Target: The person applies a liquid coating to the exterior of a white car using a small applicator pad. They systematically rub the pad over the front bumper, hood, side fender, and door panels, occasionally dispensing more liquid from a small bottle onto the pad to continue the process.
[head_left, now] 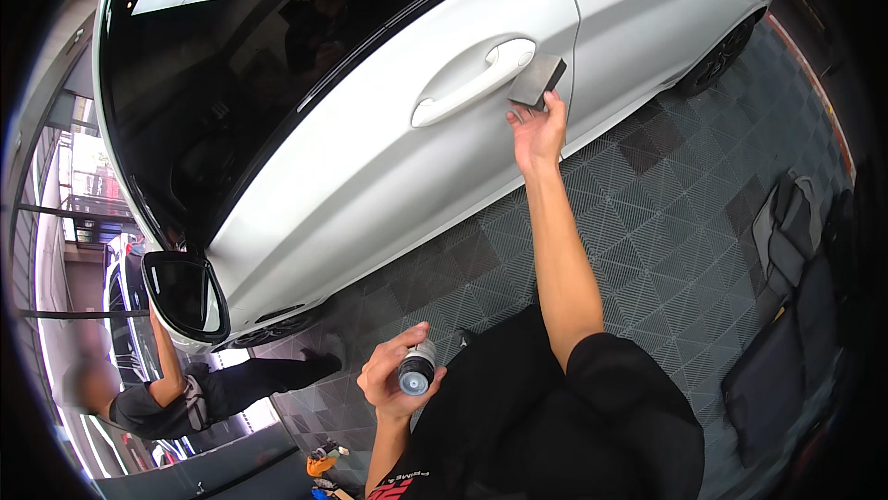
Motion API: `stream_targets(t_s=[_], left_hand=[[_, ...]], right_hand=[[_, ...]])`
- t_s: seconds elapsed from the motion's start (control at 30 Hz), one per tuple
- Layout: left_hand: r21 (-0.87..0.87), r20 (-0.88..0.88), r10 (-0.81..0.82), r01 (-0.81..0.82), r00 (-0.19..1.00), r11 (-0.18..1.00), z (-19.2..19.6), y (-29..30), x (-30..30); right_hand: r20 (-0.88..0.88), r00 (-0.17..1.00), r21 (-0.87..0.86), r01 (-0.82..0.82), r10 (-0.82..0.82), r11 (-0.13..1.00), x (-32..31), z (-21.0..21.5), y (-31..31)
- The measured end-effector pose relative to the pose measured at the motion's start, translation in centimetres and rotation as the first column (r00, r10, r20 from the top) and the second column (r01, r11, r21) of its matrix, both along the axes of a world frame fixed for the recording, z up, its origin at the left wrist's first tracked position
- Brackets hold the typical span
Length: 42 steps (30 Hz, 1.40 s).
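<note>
My right hand (539, 135) reaches up to the car door and is closed on a grey rectangular applicator block (536, 82). The block is at the rear end of the door handle (472, 84); whether it touches the paint I cannot tell. Silver-white paint covers the car door (370, 181). Lower down, in front of my body, my left hand (388, 378) has its fingers wrapped round a small bottle (419, 369). The bottle has a dark collar and its top end faces up toward me. The palm hides part of it.
A side mirror (188, 295) juts from the car at the left. Beyond it another person (166, 394) stands with an arm raised near the mirror. Dark padded pieces (777, 370) lie on the tiled floor (638, 222) at the right. An orange object (321, 461) is at the bottom.
</note>
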<state>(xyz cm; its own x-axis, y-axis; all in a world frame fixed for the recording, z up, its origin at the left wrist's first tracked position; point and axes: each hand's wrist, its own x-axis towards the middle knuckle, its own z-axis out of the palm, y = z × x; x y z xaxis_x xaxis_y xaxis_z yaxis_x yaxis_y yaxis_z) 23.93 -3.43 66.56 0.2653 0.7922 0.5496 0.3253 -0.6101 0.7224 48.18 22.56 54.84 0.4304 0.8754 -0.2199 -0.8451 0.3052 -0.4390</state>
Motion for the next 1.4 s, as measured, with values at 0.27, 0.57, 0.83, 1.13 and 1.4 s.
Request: stream_targets(t_s=[0.27, 0.57, 0.83, 1.13, 1.4], left_hand=[[0.02, 0.038, 0.068, -0.069, 0.997, 0.997, -0.3, -2.6, -1.5], [0.047, 0.025, 0.139, -0.14, 0.99, 0.989, -0.2, -4.9, -3.8], [0.067, 0.067, 0.225, -0.23, 0.972, 0.971, -1.1, -5.6, -4.8], [-0.005, 0.116, 0.349, -0.351, 0.93, 0.936, -2.8, -5.9, -4.6], [-0.007, 0.065, 0.432, -0.433, 0.899, 0.901, -3.1, -4.3, -3.9]], right_hand=[[-0.163, 0.986, 0.007, -0.043, 0.044, 0.999, -6.0, -0.1, -0.4], [-0.368, 0.92, 0.006, -0.14, 0.133, 0.99, -15.3, 1.5, -3.3], [0.669, 0.732, 0.074, -0.243, 0.133, 0.967, -14.5, 4.1, -6.5], [0.769, -0.573, 0.576, 0.43, -0.283, 0.695, 15.1, 10.4, 10.6], [0.395, -0.87, 0.616, 0.012, -0.295, 0.788, 20.9, 14.0, 14.2]])
